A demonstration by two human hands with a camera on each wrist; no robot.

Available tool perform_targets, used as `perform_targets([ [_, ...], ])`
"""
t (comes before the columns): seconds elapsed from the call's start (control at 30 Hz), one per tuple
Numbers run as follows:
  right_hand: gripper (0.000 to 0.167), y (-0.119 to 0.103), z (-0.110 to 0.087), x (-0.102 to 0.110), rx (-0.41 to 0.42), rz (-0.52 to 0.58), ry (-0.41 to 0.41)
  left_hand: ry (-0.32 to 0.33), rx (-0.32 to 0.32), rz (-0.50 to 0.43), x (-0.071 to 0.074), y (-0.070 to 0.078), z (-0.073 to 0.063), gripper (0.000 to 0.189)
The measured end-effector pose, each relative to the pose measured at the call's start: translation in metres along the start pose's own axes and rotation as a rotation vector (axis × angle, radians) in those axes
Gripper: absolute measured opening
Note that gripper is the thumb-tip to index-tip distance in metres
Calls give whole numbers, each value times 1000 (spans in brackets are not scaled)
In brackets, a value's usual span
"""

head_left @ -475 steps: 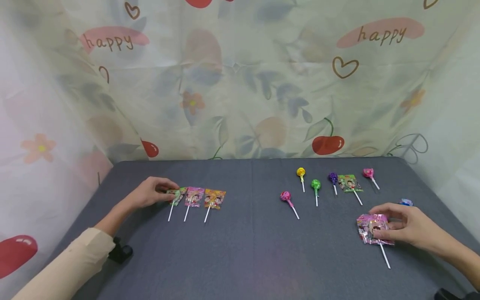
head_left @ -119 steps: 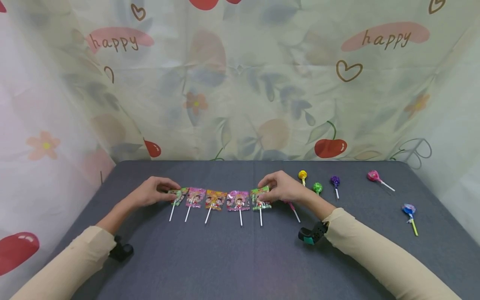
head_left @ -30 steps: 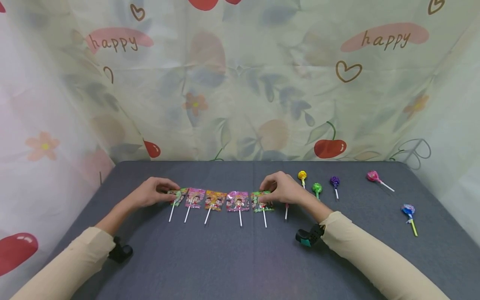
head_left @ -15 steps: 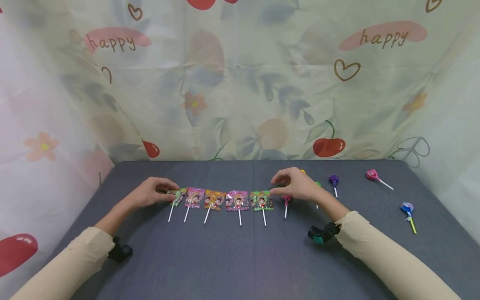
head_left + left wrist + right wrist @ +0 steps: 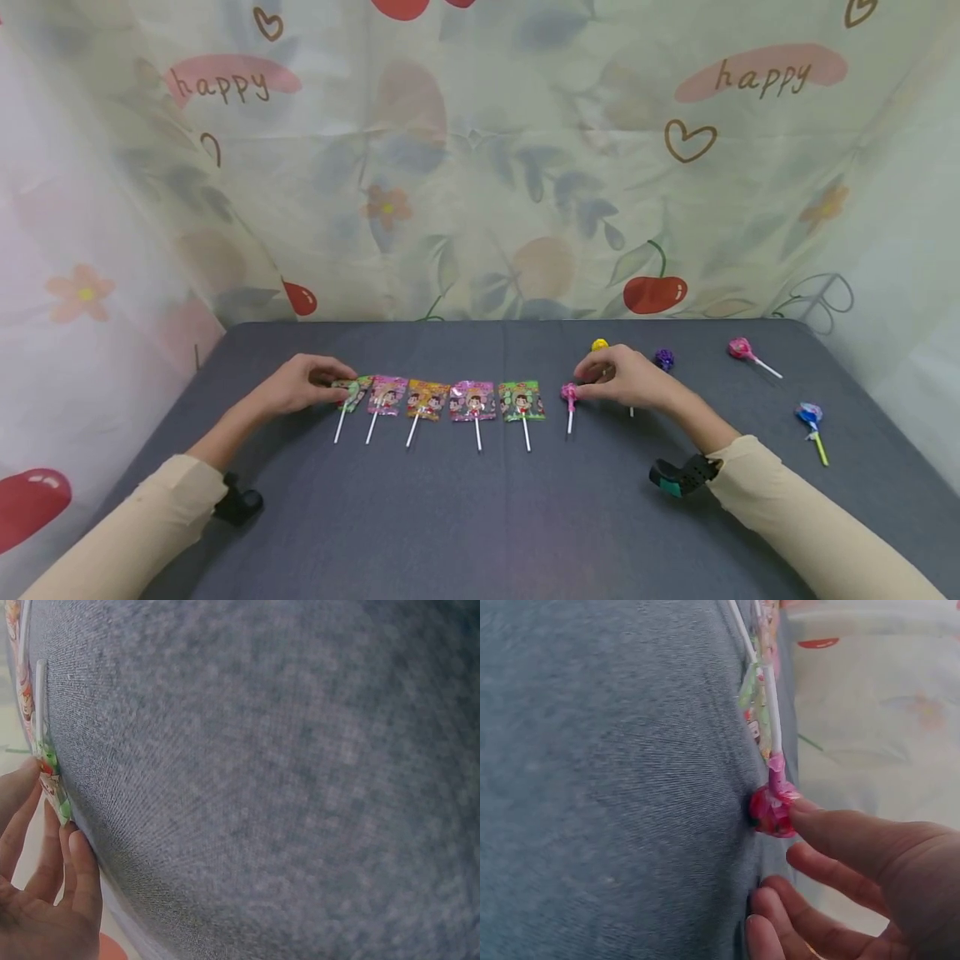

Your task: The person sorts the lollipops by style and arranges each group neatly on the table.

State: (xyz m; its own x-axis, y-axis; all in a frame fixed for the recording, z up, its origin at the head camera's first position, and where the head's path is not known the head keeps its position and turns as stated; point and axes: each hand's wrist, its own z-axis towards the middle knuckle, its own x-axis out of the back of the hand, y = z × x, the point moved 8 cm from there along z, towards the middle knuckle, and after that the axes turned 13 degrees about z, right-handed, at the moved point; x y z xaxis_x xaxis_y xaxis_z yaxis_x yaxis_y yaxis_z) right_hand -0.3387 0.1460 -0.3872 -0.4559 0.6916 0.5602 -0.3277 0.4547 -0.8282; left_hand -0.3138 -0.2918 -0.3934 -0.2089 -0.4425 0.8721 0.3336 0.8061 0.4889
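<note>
Head view: pink pop [image 5: 570, 405] is lying right of the packet row [image 5: 427, 398], its stick pointing away from the far edge of the surface [image 5: 450, 508].
Nearer hand: right hand [image 5: 622, 379] is resting just right of the ball [image 5: 568, 390]; left hand [image 5: 300, 386] is pinching the leftmost packet [image 5: 358, 392].
Right grip: thumb [image 5: 840, 827] is touching the ball; cannot tell whether fingers are pinching.
Right wrist view: is showing this contact more clearly than the head view.

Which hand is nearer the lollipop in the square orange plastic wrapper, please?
Left: the left hand is left of the orange lollipop, the right hand farther off, to its right.
</note>
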Motion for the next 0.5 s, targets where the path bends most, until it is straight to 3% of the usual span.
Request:
perform_targets([
  [0.23, 31, 0, -1, -4, 13, 63, 1, 6, 1, 8, 0, -2, 0, 29],
  [0.5, 17, -4, 1, -14, 88, 144, -40, 9, -7, 1, 0, -1, 0, 29],
])
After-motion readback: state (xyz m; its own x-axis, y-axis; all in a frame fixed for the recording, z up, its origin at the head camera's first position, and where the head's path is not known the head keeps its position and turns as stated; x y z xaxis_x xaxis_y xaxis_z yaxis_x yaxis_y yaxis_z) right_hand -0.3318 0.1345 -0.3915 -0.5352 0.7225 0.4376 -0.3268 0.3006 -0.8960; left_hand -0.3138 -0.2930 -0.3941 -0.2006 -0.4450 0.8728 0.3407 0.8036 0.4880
